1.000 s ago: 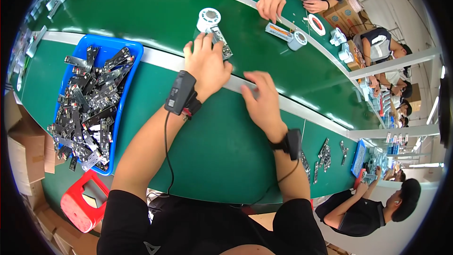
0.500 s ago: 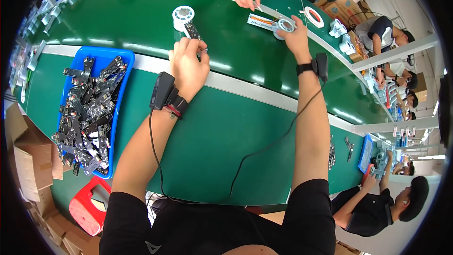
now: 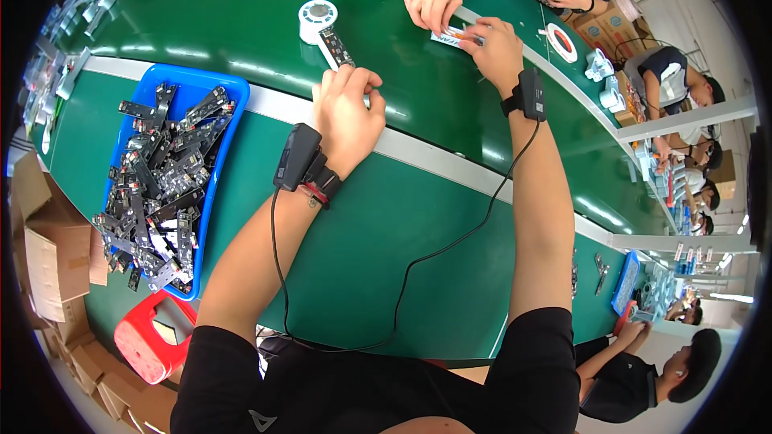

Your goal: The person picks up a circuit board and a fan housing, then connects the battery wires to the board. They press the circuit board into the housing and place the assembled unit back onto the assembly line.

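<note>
My left hand (image 3: 350, 112) is closed, its fingers curled round the near end of a small white handheld fan (image 3: 318, 19) on the green belt. A black circuit board (image 3: 338, 48) lies along this fan's handle, and my fingers hide its lower end. Farther right, my right hand (image 3: 497, 52) pinches a second white fan's handle (image 3: 446, 38), which has orange wires. That fan's round head is hidden behind my hand. A co-worker's hand (image 3: 437, 2) reaches in from the far side, its fingertips at the same handle.
On the left a blue tray (image 3: 211, 205) holds many black circuit boards. A red plastic stool (image 3: 153, 345) and cardboard boxes (image 3: 64, 261) stand below. White metal rails border the belt. Beyond it lie a tape roll (image 3: 561, 42) and pale blue fan housings (image 3: 611, 92). Others sit at right.
The view has shifted slightly. My right hand has moved left along the second fan and now covers its head. The co-worker's fingers have come down to the handle. My left hand keeps its curled grip.
</note>
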Available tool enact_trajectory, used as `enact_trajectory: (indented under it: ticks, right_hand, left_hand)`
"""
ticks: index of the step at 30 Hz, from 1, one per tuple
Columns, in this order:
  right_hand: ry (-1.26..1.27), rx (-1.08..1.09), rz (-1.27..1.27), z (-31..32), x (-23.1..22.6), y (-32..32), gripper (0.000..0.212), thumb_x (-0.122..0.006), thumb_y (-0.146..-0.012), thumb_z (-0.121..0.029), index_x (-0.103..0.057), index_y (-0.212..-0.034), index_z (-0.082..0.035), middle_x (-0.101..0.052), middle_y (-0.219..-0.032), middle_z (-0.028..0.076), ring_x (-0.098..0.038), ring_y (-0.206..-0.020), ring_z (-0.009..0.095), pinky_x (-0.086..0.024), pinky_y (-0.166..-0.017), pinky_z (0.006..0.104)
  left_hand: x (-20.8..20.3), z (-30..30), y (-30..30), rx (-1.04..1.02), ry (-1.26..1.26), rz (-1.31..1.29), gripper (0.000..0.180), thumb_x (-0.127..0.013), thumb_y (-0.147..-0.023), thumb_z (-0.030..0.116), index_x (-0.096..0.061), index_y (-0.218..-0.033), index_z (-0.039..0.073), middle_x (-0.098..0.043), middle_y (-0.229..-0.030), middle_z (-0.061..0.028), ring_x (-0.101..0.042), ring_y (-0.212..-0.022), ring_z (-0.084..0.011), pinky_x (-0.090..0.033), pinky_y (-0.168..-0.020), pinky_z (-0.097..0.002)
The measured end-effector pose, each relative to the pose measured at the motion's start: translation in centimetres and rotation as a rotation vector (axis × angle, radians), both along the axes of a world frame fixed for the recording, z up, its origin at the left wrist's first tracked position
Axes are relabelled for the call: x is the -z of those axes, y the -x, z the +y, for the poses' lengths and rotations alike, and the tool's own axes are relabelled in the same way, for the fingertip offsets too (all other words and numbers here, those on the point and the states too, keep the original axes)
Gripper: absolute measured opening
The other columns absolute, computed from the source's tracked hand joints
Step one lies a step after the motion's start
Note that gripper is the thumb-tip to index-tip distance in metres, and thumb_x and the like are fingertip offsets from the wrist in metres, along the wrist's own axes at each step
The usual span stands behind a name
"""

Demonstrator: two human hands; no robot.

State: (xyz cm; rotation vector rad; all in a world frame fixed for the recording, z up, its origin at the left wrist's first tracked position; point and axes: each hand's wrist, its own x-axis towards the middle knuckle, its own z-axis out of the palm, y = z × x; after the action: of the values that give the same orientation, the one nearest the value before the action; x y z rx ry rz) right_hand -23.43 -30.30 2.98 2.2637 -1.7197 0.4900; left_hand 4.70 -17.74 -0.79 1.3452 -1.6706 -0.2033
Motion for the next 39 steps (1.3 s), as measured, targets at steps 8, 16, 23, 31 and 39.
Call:
enact_trajectory:
  ticks: [8, 16, 23, 31, 39]
  right_hand:
    - [-0.179, -0.061, -0.458, -1.6, -0.5, -0.2, 0.02, -0.076, -0.089, -0.025, -0.074, -0.09, -0.005, -0.073, -0.103, 0.011, -0.067, -0.094, 0.026, -0.051, -0.084, 0.0366]
    - [-0.209, -0.054, -0.664, -3.0, 0.1, -0.9, 0.025, -0.071, -0.095, -0.022, -0.067, -0.099, 0.002, -0.071, -0.087, 0.012, -0.066, -0.079, 0.02, -0.05, -0.074, 0.0336]
    - [-0.149, -0.074, -0.566, -2.7, 0.5, -1.6, 0.021, -0.064, -0.096, -0.018, -0.066, -0.102, 0.002, -0.073, -0.092, 0.019, -0.07, -0.086, 0.03, -0.052, -0.075, 0.04]
    - [-0.056, -0.297, -0.34, -4.3, 1.3, -4.0, 0.017, -0.067, -0.089, -0.012, -0.064, -0.102, -0.002, -0.069, -0.092, 0.016, -0.068, -0.09, 0.033, -0.052, -0.08, 0.041]
    - [-0.239, -0.275, -0.242, -1.9, -0.7, -4.7, 0.025, -0.07, -0.084, -0.005, -0.061, -0.107, -0.005, -0.067, -0.098, 0.009, -0.065, -0.094, 0.027, -0.05, -0.085, 0.0369]
  left_hand:
    - [0.2, 0.0, -0.1, 0.005, 0.0, 0.046, 0.014, -0.068, -0.08, 0.004, -0.068, -0.093, 0.011, -0.064, -0.09, -0.0023, -0.061, -0.093, -0.0254, -0.044, -0.082, -0.0412]
    - [0.4, -0.2, 0.0, 0.021, -0.045, 0.09, 0.016, -0.068, -0.079, 0.003, -0.068, -0.093, 0.011, -0.065, -0.091, -0.0021, -0.06, -0.094, -0.0266, -0.043, -0.084, -0.0424]
    - [-2.5, 1.0, 1.6, 0.295, -0.334, 0.608, 0.025, -0.076, -0.088, 0.022, -0.07, -0.103, 0.004, -0.07, -0.093, -0.0039, -0.066, -0.083, -0.0151, -0.052, -0.07, -0.0316]
    - [-12.0, 0.3, 7.0, 0.484, -0.74, 1.018, 0.034, -0.07, -0.095, 0.031, -0.073, -0.098, -0.003, -0.073, -0.086, -0.0092, -0.068, -0.07, -0.013, -0.052, -0.056, -0.029]
    - [-8.3, 2.2, 4.0, 0.468, -0.537, 0.456, 0.023, -0.061, -0.099, 0.017, -0.069, -0.088, -0.002, -0.069, -0.074, -0.0096, -0.066, -0.058, -0.0172, -0.051, -0.053, -0.0317]
